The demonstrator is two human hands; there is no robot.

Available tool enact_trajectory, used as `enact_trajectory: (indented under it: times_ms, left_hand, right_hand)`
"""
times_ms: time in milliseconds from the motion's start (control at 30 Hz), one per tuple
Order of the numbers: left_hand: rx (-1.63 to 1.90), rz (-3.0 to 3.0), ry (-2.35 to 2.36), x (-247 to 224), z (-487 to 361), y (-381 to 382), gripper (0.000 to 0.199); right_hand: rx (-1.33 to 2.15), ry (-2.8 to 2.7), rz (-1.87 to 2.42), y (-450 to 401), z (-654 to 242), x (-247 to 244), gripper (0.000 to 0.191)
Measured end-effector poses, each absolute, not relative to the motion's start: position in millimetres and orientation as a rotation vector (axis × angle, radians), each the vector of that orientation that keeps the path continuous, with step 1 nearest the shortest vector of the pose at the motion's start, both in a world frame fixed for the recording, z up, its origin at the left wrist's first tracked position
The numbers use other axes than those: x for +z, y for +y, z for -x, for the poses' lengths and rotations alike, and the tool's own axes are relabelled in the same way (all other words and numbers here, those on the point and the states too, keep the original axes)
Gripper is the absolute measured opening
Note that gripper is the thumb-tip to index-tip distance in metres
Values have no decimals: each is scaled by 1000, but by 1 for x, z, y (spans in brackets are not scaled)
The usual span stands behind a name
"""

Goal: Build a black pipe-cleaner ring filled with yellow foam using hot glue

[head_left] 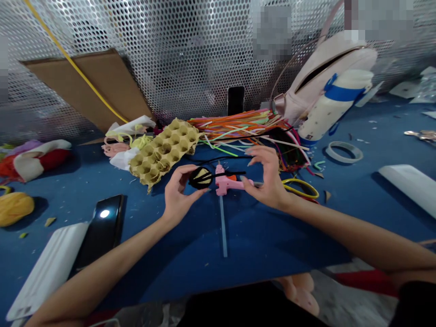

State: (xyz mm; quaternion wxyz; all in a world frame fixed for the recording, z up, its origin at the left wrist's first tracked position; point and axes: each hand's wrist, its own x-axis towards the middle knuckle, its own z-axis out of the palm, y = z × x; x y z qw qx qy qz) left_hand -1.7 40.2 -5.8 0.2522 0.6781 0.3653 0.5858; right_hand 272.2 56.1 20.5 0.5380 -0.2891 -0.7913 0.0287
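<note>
Recording left hand (177,193) pinching a black-and-yellow disc (200,178) at nine o'clock of the pink glue gun (223,180); right hand (269,179) spread. We judge wrapping in hand; the black pipe cleaner (229,173) next needs drawing taut.

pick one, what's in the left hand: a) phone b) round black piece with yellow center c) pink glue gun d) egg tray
b: the left hand pinches the round black piece at its edge, with yellow showing in the center, while the pink glue gun sits between the hands.
</note>
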Motion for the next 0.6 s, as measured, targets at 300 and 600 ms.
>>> enact_trajectory:
  times_ms: [300, 600]
  left_hand:
    - [1488, -2032, 1080, -4, 2, 37, 51]
    - [1459, -2050, 1078, -4, 3, 36, 49]
  right_hand:
    - [-22, -2105, 616, 50, -272, 26, 25]
    - [95, -2027, 556, 46, -272, 26, 15]
